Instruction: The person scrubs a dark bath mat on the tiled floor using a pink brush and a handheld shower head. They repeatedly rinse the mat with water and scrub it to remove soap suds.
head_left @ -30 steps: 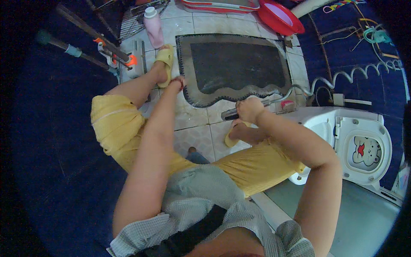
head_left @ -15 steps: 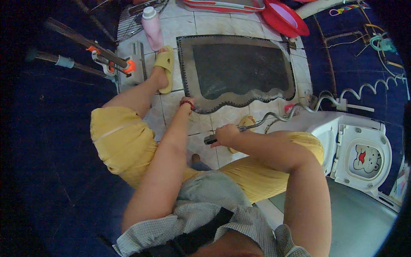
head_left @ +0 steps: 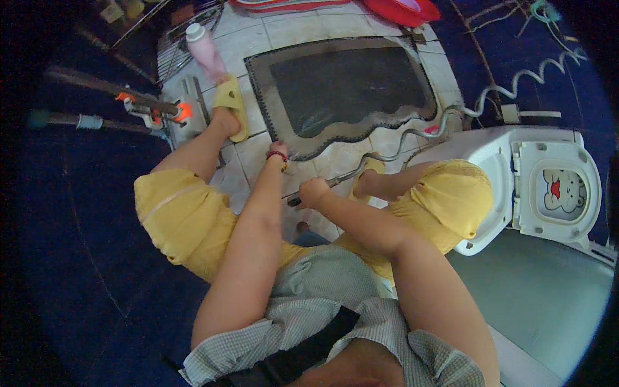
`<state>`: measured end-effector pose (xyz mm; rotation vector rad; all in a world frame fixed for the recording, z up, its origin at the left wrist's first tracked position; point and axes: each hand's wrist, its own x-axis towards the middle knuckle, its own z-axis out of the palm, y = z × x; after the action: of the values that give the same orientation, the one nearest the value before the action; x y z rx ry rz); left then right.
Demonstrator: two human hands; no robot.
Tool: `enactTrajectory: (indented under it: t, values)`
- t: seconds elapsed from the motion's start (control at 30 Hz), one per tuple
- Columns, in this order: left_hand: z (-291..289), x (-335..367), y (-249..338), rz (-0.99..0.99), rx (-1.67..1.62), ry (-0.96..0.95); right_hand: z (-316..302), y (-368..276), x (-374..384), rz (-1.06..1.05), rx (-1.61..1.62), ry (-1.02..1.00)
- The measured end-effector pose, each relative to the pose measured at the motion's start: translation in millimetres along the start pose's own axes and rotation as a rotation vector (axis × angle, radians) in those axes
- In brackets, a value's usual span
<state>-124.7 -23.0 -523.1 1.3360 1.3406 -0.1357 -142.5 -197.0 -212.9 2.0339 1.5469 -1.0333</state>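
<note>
A grey floor mat [head_left: 351, 82] with a dark middle, stitched border and wavy near edge lies on the tiles ahead of me. My left hand [head_left: 278, 149], a red bead bracelet at its wrist, is closed on the mat's near left corner; its fingertips are partly hidden. Nearer to me, my right hand [head_left: 314, 192] wraps round a dark-tipped spray handle [head_left: 294, 200]. From that handle a silvery coiled hose [head_left: 412, 132] runs to the upper right. The handle's tip points left, below my left hand and apart from the mat.
A white toilet [head_left: 480, 161] with its lid raised stands at the right. Left of the mat are a pink bottle [head_left: 207, 57], a wire rack [head_left: 187, 45] and metal poles with orange clamps [head_left: 184, 112]. A red basin [head_left: 406, 11] sits beyond the mat. Yellow slippers [head_left: 230, 103] are on my feet.
My right hand has moved left with the spray handle, closer to my left hand, drawing the hose along. My left hand stays at the mat's corner. The whole view has shifted somewhat.
</note>
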Motion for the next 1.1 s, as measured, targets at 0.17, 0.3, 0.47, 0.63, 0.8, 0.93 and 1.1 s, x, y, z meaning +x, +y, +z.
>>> enactTrajectory:
  t: [0.17, 0.3, 0.47, 0.63, 0.8, 0.93, 1.1]
  values:
    - [51, -32, 1, 0.015, 0.098, -0.25, 30, 19, -30, 0.028, 0.0, -0.067]
    - [36, -52, 35, 0.061, 0.54, -0.02, 30, 3, -18, -0.06, 0.013, 0.003]
    - [32, -78, 44, -0.023, 0.615, 0.111, 26, 6, -13, -0.085, -0.015, 0.059]
    - [86, -86, 33, 0.034, 0.76, -0.115, 44, 31, -19, -0.006, 0.063, -0.006]
    - [70, -51, 29, 0.074, 1.115, -0.117, 29, 20, -16, 0.011, 0.042, 0.045]
    - [61, -76, 26, -0.121, -0.022, 0.238, 24, 28, -15, 0.007, 0.072, 0.022]
    - [28, -68, 38, -0.279, 0.202, 0.315, 12, 19, -11, 0.002, 0.035, 0.053]
